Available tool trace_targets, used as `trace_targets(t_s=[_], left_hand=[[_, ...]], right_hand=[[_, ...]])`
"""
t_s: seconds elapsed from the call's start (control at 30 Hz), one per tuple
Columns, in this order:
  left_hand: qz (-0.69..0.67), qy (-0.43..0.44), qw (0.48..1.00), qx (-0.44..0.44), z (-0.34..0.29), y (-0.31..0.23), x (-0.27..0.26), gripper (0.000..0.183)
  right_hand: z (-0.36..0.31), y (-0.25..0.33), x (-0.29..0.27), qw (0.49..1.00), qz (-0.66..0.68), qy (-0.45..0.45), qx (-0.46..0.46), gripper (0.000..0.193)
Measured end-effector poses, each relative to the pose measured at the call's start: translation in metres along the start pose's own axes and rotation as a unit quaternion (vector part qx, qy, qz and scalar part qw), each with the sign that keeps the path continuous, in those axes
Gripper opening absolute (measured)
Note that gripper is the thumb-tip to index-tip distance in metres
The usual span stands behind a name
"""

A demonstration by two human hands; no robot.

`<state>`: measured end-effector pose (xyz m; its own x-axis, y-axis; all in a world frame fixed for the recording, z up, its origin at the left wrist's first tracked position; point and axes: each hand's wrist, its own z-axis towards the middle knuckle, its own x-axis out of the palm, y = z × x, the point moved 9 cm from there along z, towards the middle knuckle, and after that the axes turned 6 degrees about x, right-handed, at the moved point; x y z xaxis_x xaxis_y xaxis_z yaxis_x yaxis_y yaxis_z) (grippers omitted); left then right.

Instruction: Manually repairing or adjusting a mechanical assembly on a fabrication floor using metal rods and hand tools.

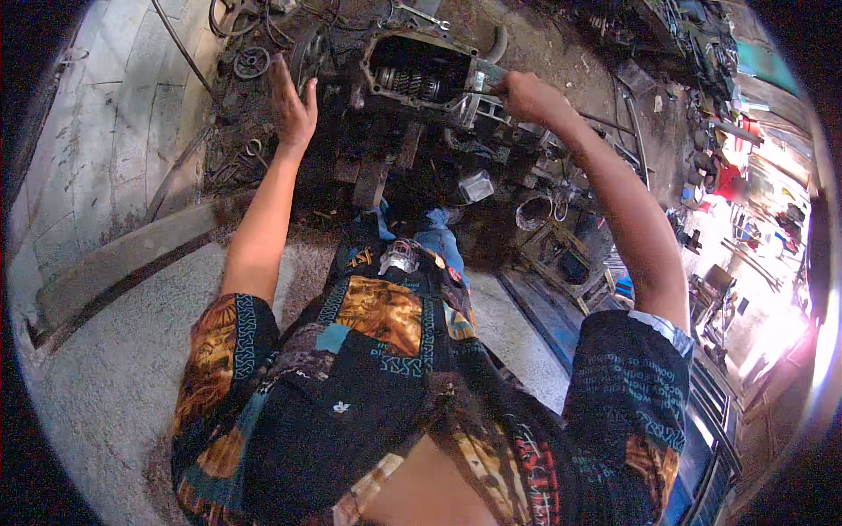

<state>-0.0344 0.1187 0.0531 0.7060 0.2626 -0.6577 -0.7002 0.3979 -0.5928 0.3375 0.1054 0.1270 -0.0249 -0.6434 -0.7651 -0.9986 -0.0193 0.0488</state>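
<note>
An open gearbox housing [369,77] stands at the top middle, its cover off. Inside it a row of toothed gears [408,84] on a shaft shows. My right hand [531,100] is closed at the housing's right end, around what looks like a thin metal rod [478,91] that points left over the rim; the gripped part is hidden. To the left of the housing my left hand [295,112] is raised with its fingers stretched out and thumb apart, holding nothing. It is close to a dark round wheel [307,54].
An open-ended wrench [424,15] lies beyond the housing. A small pulley-like wheel [252,62] sits at the far left. Nearer me are a clear plastic container [476,187] and a metal ring [533,213]. A curved beam [145,254] crosses the left floor; tools clutter the right.
</note>
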Motion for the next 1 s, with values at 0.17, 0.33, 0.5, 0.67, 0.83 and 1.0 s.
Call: trace_targets(t_s=[0.17,0.33,0.5,0.67,0.83,1.0], left_hand=[[-0.017,-0.031,0.999,0.011,-0.003,0.009,-0.009,0.066],[-0.050,0.009,0.997,-0.050,0.065,0.023,0.008,0.067],[-0.002,0.094,0.987,-0.130,0.079,0.035,0.034,0.060],[-0.001,0.072,0.990,-0.123,0.065,0.031,0.031,0.052],[0.035,0.007,0.998,-0.058,0.052,0.016,0.014,0.048],[-0.041,-0.028,0.998,-0.033,0.022,0.018,0.006,0.051]], right_hand=[[-0.030,0.041,-0.029,0.993,-0.107,-0.038,-0.012,0.020],[-0.032,0.040,-0.029,0.989,-0.128,-0.060,-0.034,0.019],[-0.026,0.033,-0.022,0.987,-0.134,-0.068,-0.056,0.018],[-0.023,0.016,-0.017,0.992,-0.107,-0.027,-0.061,0.022],[-0.032,-0.005,0.017,0.998,-0.047,-0.034,0.026,0.031],[-0.049,0.001,0.000,0.995,0.018,-0.100,-0.012,0.029]])
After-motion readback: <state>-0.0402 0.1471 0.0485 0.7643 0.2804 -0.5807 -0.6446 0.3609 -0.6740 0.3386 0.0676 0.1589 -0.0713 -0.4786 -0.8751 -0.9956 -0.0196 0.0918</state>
